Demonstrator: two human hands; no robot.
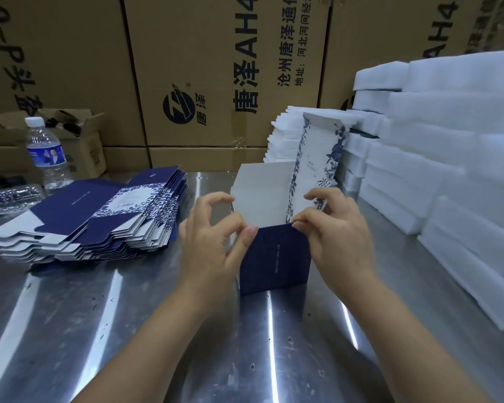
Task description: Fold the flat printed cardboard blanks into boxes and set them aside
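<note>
Directly in front of you, between your two hands, a half-formed box stands upright on the steel table. Its dark blue front wall faces you. Its open mouth points up, and a long flap printed with blue flowers rises from the far right side, leaning away from you, so the long axis runs up and back.

Your left hand grips the top left corner of the box, thumb on the edge of the blue wall and fingers curled by the white inner panel. Your right hand pinches the top right corner at the base of the tall flap. Both hands are equally near.

The stack of flat blanks lies to your left, well apart from the box, with a water bottle behind it. Stacks of white foam sheets rise close on your right, just beside the tall flap. They look likely to crowd the flap as it folds. Brown cartons wall off the back.
</note>
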